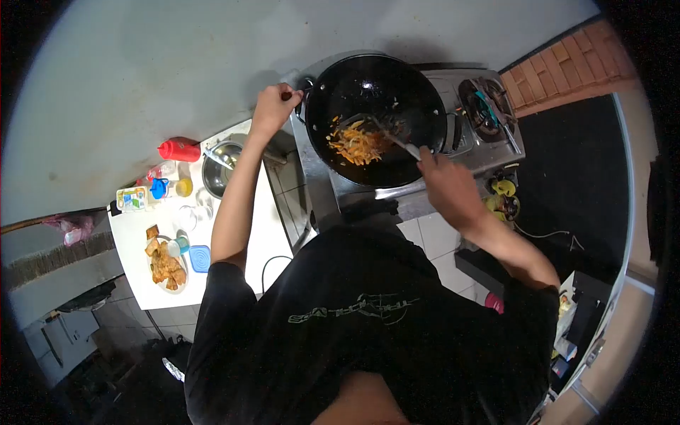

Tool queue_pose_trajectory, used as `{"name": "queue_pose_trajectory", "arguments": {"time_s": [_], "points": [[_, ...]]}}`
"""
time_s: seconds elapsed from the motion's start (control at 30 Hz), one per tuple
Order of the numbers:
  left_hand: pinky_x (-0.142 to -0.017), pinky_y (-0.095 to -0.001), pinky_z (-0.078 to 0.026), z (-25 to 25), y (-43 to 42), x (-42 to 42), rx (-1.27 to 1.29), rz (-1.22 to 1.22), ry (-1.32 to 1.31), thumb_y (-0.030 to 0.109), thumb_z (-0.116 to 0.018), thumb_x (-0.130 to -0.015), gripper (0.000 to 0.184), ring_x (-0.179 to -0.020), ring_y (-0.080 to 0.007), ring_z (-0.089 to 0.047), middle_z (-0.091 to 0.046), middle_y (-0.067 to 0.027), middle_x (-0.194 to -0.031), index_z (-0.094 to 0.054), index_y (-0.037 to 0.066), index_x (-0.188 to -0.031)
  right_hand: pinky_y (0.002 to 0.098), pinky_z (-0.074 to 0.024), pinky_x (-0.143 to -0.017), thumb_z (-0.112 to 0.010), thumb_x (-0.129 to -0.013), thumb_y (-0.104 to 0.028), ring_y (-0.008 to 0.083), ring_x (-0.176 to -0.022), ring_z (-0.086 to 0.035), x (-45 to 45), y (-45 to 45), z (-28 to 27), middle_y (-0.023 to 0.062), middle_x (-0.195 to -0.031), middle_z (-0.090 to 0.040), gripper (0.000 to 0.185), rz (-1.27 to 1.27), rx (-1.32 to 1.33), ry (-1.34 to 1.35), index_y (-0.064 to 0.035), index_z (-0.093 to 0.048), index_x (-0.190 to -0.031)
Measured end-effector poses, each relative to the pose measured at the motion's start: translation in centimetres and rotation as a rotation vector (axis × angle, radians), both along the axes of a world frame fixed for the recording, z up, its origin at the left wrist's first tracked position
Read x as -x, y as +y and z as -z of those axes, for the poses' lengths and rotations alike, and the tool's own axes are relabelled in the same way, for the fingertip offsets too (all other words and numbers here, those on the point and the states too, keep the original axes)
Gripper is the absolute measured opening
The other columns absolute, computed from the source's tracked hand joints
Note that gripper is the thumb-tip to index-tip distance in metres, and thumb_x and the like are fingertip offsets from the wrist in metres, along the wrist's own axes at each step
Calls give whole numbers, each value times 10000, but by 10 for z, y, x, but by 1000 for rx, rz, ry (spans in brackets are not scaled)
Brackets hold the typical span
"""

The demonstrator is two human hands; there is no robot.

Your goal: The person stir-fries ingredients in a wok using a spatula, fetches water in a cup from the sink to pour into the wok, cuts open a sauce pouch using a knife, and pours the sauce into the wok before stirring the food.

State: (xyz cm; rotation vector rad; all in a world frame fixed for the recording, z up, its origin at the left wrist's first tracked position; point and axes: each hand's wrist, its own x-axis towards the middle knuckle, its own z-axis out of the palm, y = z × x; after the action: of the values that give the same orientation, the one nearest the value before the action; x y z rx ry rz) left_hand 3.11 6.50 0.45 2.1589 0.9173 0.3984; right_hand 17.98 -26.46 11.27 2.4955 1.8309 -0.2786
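A large black wok point(368, 78) sits on the metal stove point(329, 180), with shredded orange food point(358, 144) in its lower left part. My left hand point(275, 110) is closed on the wok's left handle, at the upper left rim. My right hand point(451, 185), below the wok's right side, grips the light handle of a spatula point(404, 144). The spatula reaches over the rim, and its far end is among the shredded food.
On the left, a white table point(237, 269) holds a red bottle point(178, 151), a metal bowl point(214, 177), a blue-lidded container point(200, 258) and a plate of browned food point(166, 268). Right of the wok is another burner point(485, 127) with utensils across it.
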Motion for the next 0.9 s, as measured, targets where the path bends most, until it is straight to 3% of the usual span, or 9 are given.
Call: {"name": "queue_pose_trajectory", "arguments": {"time_s": [0.13, 0.2, 0.27, 0.37, 0.47, 0.63, 0.8, 0.83, 0.9], "points": [[-610, -305, -457, -2, -4, 0, -66, 23, -56, 265, -668, -846, 296, -608, -136, -557, -638, -109, -667, -675, -29, -872, 443, -551, -597, -536, -808, -22, 384, -718, -668, -4, 1, 40, 229, -808, -630, 292, 66, -54, -55, 84, -518, -1079], [-628, -346, -480, -5, -5, 1, -17, 12, -97, 259, -686, -828, 315, -598, -220, -619, -639, -168, -658, -650, -52, -808, 469, -541, -602, -523, -841, -30, 419, -725, -655, -8, 4, 33, 254, -812, -630, 216, 154, -77, -15, 69, -528, -1033], [-627, -342, -480, -7, -5, 1, -18, 9, -87, 258, -685, -830, 314, -597, -214, -617, -637, -165, -655, -650, -53, -807, 519, -522, -626, -495, -892, -61, 461, -736, -636, -4, -5, 14, 284, -820, -626, 168, 337, -115, 193, 59, -530, -1004], [-622, -336, -479, -8, -4, 4, -9, 6, -69, 258, -683, -833, 310, -597, -204, -617, -637, -158, -651, -650, -49, -807, 561, -501, -661, -469, -936, -136, 484, -733, -622, 7, -26, 17, 292, -794, -625, 206, 295, -180, 332, 44, -529, -1016], [-613, -341, -475, 2, -2, 2, -4, 34, -75, 258, -677, -838, 301, -591, -212, -613, -637, -154, -652, -650, -40, -813, 562, -503, -664, -485, -932, -189, 466, -751, -635, -4, -19, 61, 287, -793, -631, 232, 389, 2, 222, 24, -538, -1009], [-617, -370, -474, -11, -12, 11, -172, 22, -37, 293, -662, -862, 324, -605, -282, -604, -644, -168, -696, -641, -31, -863, 522, -520, -691, -524, -929, -288, 433, -817, -646, -10, -14, 41, 274, -831, -627, 358, 586, -47, 106, 6, -493, -1131], [-592, -271, -451, -104, -80, 52, -228, -215, -265, 227, -638, -912, 236, -621, -124, -520, -599, -81, -735, -612, 3, -981, 483, -519, -704, -595, -894, -293, 438, -852, -634, -24, -54, 43, 243, -898, -639, 391, 604, -347, 39, -13, -498, -1149], [-696, -263, -463, -117, -92, 62, -273, -243, -245, 230, -594, -946, 226, -750, -124, -562, -640, -63, -849, -608, 12, -1000, 483, -519, -704, -595, -894, -293, 438, -852, -634, -33, -65, 38, 243, -898, -639, 391, 612, -343, 39, -13, -498, -1149], [-754, -225, -442, -135, -127, 76, -273, -344, -330, 118, -556, -962, 147, -823, -101, -553, -615, -42, -910, -590, -16, -1013, 415, -508, -685, -574, -901, -167, 378, -816, -651, -68, -94, 32, 184, -871, -665, 220, 621, -634, 87, -10, -549, -1054]]}}
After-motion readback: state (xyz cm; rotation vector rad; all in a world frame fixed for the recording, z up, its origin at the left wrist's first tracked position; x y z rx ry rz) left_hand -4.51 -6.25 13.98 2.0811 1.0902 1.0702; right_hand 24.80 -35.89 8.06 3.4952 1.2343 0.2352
